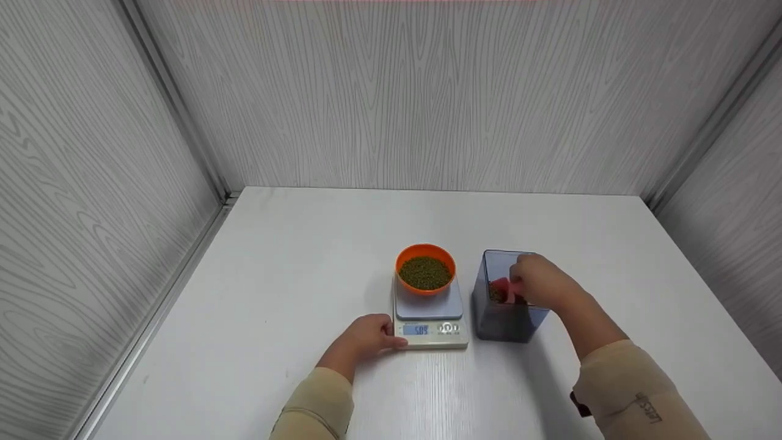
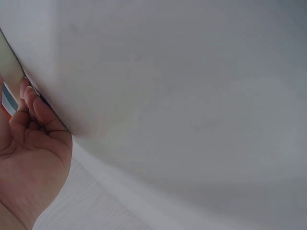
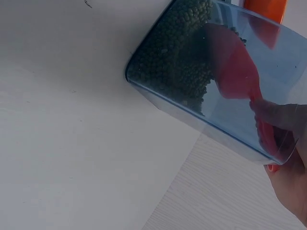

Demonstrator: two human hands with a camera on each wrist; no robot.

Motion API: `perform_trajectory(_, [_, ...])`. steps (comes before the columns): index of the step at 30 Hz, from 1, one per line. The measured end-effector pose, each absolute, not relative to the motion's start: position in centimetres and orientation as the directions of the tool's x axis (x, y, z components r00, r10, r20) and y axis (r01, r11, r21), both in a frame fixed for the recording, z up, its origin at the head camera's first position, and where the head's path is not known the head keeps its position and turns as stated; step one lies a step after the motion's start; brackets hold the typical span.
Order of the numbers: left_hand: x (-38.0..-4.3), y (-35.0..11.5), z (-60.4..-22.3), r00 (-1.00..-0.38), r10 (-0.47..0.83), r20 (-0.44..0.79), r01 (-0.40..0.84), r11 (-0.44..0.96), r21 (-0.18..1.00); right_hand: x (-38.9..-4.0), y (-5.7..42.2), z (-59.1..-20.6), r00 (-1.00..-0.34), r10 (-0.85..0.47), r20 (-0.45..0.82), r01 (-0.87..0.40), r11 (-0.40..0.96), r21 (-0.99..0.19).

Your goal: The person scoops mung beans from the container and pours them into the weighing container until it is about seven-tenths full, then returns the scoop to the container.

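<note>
A digital kitchen scale with a lit display sits on the table. On its platform stands an orange bowl filled with small green beans. My left hand grips the scale's front left corner, thumb along the front edge and curled fingers at the side. To the right of the scale is a clear bluish bin with more green beans in its bottom. My right hand reaches into it and holds a red scoop by the handle, its head among the beans.
The white table extends around these things. Wood-grain panels rise behind it and at both sides.
</note>
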State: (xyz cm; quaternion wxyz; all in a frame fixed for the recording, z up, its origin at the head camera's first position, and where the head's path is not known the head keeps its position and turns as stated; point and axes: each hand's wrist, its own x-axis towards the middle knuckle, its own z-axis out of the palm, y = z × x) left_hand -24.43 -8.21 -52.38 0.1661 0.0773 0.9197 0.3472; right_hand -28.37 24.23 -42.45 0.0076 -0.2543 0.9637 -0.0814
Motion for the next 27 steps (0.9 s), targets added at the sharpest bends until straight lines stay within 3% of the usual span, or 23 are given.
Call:
perform_trajectory(10, [-24.4, -8.3, -52.3, -0.933, 0.265, -0.243, 0.046, 0.757, 0.651, -28.4, 24.8, -41.8, -0.886, -0.463, -0.019, -0.445, 0.863, -0.238])
perform_trajectory(16, [-24.4, -8.2, -52.2, -0.933, 0.266, -0.241, 0.044, 0.752, 0.658, -28.4, 25.3, -41.6, -0.883, -0.469, 0.020, -0.458, 0.852, -0.254])
perform_trajectory(27, [-24.4, -8.3, -52.4, -0.935, 0.257, -0.244, 0.038, 0.757, 0.652, -27.1, 27.8, -40.5, -0.895, -0.446, 0.013, -0.415, 0.821, -0.393])
